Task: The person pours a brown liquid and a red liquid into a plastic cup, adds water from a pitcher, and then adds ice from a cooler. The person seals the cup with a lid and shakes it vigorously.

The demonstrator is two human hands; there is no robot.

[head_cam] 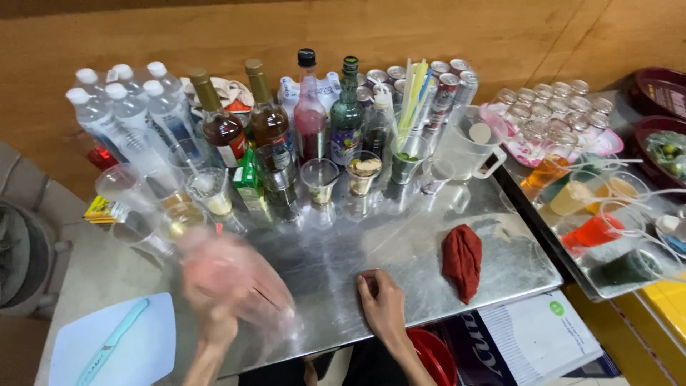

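My left hand (221,318) is blurred with motion at the near left of the steel table (336,261). It grips a clear container with pinkish-red contents (232,275), also smeared by blur; its exact shape cannot be told. My right hand (382,300) rests flat on the table near the front edge, fingers curled slightly, holding nothing. A crumpled red cloth (463,259) lies on the table to the right of that hand.
Syrup and liquor bottles (268,118), water bottles (125,111), cans (446,82), straws (413,93), a clear jug (468,146) and several plastic cups (320,179) crowd the back. Coloured drinks (597,229) stand right. A white cutting board with a knife (114,347) lies near left.
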